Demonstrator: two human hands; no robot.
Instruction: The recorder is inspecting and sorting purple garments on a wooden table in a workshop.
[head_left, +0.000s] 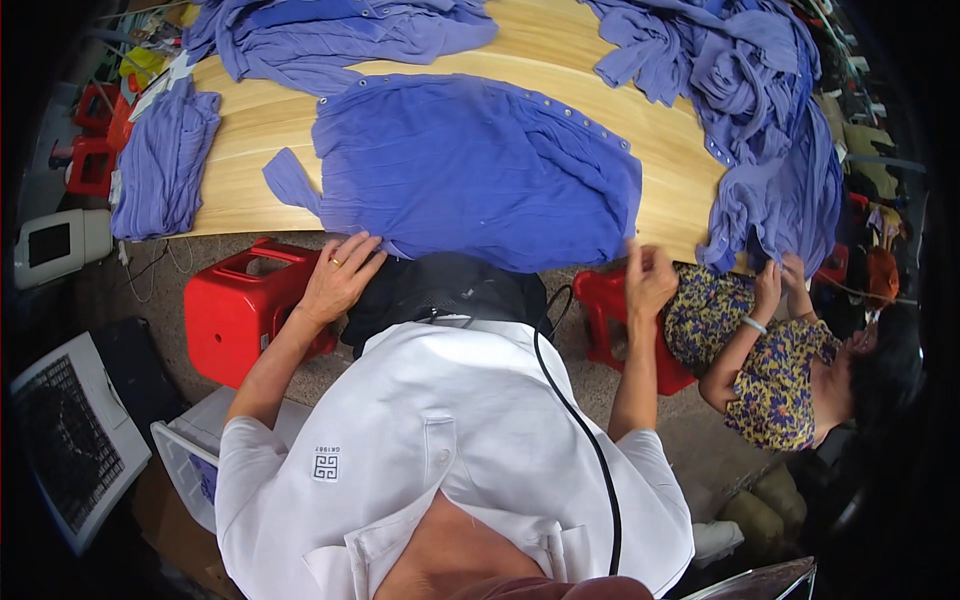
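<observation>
A blue-violet garment point(460, 160) lies spread on the wooden table in front of me, its near edge hanging slightly over the table's edge. A row of round snaps or buttons runs along its far and right side, and a narrow strip of cloth point(291, 183) sticks out on the left. My left hand point(342, 275), with a ring on one finger, rests with fingers stretched out at the garment's near left corner. At the near right corner, my right hand point(650, 283) has its fingers bent and closed on the garment's edge.
More blue-violet garments lie in a folded stack point(168, 160) at left, a heap point(340, 40) at the back and a pile point(760, 110) at right. A co-worker point(780, 370) handles that pile's cloth. Red stools point(235, 315) stand under the table point(255, 130). A black cable point(580, 400) crosses my shirt.
</observation>
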